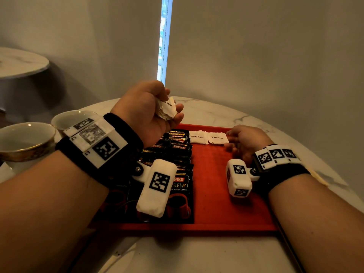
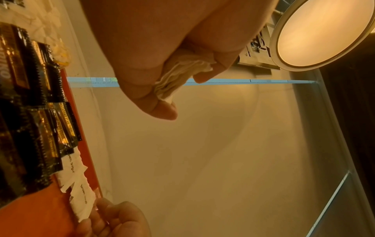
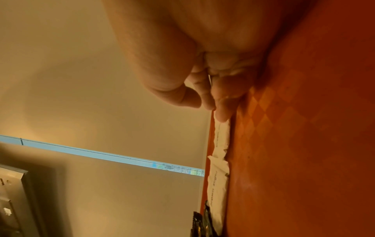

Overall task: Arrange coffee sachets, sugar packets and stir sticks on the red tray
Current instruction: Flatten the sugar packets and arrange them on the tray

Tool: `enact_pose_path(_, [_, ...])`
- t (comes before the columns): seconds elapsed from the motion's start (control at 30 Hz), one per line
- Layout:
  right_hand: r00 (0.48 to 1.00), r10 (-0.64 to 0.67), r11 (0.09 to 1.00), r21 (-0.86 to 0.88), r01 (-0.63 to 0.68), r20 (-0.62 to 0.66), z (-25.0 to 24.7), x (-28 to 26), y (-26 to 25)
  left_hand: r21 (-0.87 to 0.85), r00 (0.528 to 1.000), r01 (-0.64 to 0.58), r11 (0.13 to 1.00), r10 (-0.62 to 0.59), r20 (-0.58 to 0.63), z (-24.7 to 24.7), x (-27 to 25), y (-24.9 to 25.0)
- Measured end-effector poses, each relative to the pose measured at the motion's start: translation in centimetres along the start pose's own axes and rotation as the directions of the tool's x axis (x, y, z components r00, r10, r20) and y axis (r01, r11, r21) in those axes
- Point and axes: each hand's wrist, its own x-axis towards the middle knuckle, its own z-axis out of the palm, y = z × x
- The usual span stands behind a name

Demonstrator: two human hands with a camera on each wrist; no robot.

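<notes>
The red tray [image 1: 216,194] lies on a marble table. Black coffee sachets [image 1: 177,150] overlap in a column down its left side. Two white brown sugar packets [image 1: 197,136] [image 1: 217,137] lie side by side at its far edge. My right hand [image 1: 229,139] rests on the tray and pinches the right packet's end [image 3: 222,137]. Raised above the sachets, my left hand [image 1: 173,107] grips a stack of sugar packets [image 1: 166,112] between thumb and fingers [image 2: 178,75]. No stir stick is plainly visible.
Two gold-rimmed cups [image 1: 25,138] [image 1: 72,119] stand on the table left of the tray. The tray's right half [image 1: 226,203] is bare red. A pale strip [image 1: 319,178] lies by my right wrist. Another round table [image 1: 19,62] stands far left.
</notes>
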Motion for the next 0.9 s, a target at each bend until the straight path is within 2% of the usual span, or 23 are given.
enact_pose_path(0.2, [1.000, 0.010, 1.000, 0.027, -0.010, -0.005, 0.1, 0.3, 0.1, -0.023, 1.000, -0.002, 1.000, 0.002, 0.012, 0.1, -0.1, 0.1])
enact_pose_path(0.4, [0.999, -0.034, 0.992, 0.119, 0.036, -0.018, 0.2, 0.0, -0.2, 0.040, 0.992, 0.023, 0.999, -0.028, 0.126, 0.2, 0.1, -0.3])
enact_pose_path(0.5, [0.995, -0.094, 0.969, 0.232, 0.084, 0.032, 0.6, -0.8, -1.2, 0.156, 0.980, 0.061, 0.986, -0.089, 0.177, 0.0, 0.0, -0.4])
enact_pose_path(0.57, [0.981, -0.159, 0.950, 0.286, 0.122, 0.110, 0.7, -2.1, -2.4, 0.172, 0.982, 0.058, 0.983, -0.088, 0.170, 0.0, -0.2, -0.4])
enact_pose_path(0.63, [0.945, -0.241, 0.933, 0.321, 0.164, 0.219, 0.8, -3.8, -3.5, 0.174, 0.988, 0.037, 0.984, -0.062, 0.142, 0.1, -0.3, -0.4])
enact_pose_path(0.77, [0.814, -0.385, 0.916, 0.285, 0.281, 0.436, 1.1, -7.1, -5.0, 0.188, 0.994, -0.002, 0.982, -0.019, 0.112, 0.1, -0.3, -0.5])
enact_pose_path(0.9, [0.739, -0.442, 0.896, 0.203, 0.396, 0.508, 2.1, -9.1, -5.4, 0.216, 0.993, -0.018, 0.976, -0.008, 0.121, 0.0, -0.3, -0.5])
